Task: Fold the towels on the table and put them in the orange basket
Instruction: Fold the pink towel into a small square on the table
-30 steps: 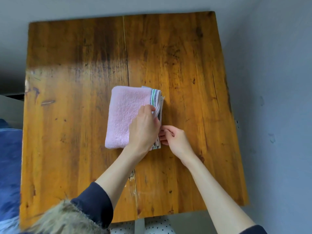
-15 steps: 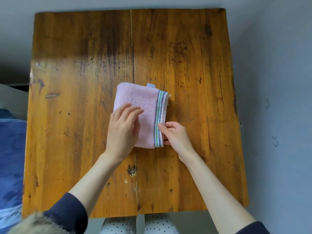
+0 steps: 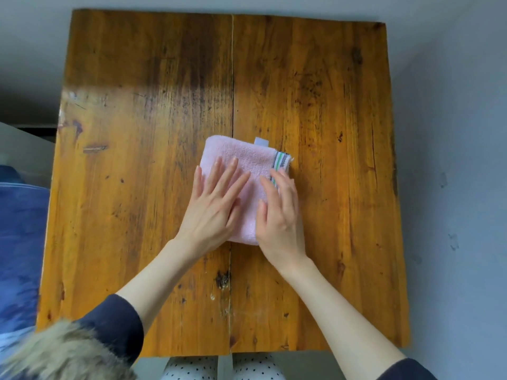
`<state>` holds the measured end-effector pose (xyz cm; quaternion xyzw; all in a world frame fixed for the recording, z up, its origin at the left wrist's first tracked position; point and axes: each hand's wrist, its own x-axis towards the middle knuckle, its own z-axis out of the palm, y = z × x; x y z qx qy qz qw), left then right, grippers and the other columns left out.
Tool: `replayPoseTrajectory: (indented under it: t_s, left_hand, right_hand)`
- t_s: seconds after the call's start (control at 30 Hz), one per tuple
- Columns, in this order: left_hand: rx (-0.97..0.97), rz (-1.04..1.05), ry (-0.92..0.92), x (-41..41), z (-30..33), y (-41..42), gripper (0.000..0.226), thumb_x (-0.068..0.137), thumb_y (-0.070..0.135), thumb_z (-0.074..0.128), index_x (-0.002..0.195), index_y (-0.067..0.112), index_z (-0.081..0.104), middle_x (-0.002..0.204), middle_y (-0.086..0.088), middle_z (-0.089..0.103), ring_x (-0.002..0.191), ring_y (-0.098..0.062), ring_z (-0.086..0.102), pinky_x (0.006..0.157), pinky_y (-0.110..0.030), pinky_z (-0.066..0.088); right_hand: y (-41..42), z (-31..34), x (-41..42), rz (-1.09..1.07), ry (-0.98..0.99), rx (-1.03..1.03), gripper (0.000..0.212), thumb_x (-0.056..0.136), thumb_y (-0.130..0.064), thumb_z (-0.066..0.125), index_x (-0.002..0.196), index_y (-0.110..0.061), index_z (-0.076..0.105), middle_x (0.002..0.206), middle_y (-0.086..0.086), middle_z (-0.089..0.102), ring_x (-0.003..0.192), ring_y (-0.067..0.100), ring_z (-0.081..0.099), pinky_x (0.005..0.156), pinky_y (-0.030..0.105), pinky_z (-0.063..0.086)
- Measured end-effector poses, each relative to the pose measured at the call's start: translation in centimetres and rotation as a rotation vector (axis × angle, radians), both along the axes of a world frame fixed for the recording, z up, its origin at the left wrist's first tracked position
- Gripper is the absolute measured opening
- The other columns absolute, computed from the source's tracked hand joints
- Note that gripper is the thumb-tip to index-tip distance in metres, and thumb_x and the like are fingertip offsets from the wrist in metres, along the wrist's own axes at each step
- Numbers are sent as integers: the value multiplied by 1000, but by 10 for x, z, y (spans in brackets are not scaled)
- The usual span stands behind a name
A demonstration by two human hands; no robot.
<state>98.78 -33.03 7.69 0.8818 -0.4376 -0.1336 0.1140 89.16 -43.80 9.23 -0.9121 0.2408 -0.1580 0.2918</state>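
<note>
A pink towel (image 3: 241,157), folded into a small rectangle, lies at the middle of the wooden table (image 3: 137,160). Its right edge carries a green, grey and white striped band, and a small white tag sticks out at its far edge. My left hand (image 3: 212,204) rests flat on the towel's left half with the fingers spread. Flat on the towel's right half, over the striped band, lies my right hand (image 3: 279,212). Neither hand grips the cloth. The orange basket is not in view.
Blue fabric (image 3: 19,242) lies off the table's left edge. A grey wall (image 3: 452,133) runs along the table's right side. Fur trim on my sleeve (image 3: 63,352) fills the lower left corner.
My left hand slid from the towel's left edge onto its top and spread flat. My right hand let go of the striped edge and now lies flat on it.
</note>
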Motion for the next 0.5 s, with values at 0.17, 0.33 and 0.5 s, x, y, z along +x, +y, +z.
replayPoseTrajectory:
  t_s: [0.17, 0.33, 0.5]
  left_hand:
    - [15, -13, -58, 27, -6, -9, 58, 92, 44, 25, 148, 30, 20, 157, -3, -1, 143, -25, -14, 115, -49, -6]
    - [-14, -68, -92, 34, -25, -4, 60, 92, 55, 26, 148, 32, 21, 157, -3, 5, 145, -27, -5, 118, -48, 2]
    - [-33, -54, -147, 34, -35, -5, 56, 94, 48, 29, 147, 29, 26, 157, -7, 15, 145, -29, 4, 116, -50, 6]
  right_hand:
    - [-9, -26, 29, 71, 207, -136, 51, 93, -20, 44, 141, -6, 37, 151, 20, 26, 142, 33, 20, 116, 51, 17]
    - [-27, -53, 20, 132, 269, -94, 54, 97, -39, 26, 146, -22, 13, 156, 3, 5, 145, 16, 3, 117, 50, 4]
    - [-26, -62, 23, 110, 227, -81, 51, 97, -37, 26, 145, -22, 16, 154, 3, 9, 144, 16, 6, 116, 55, 9]
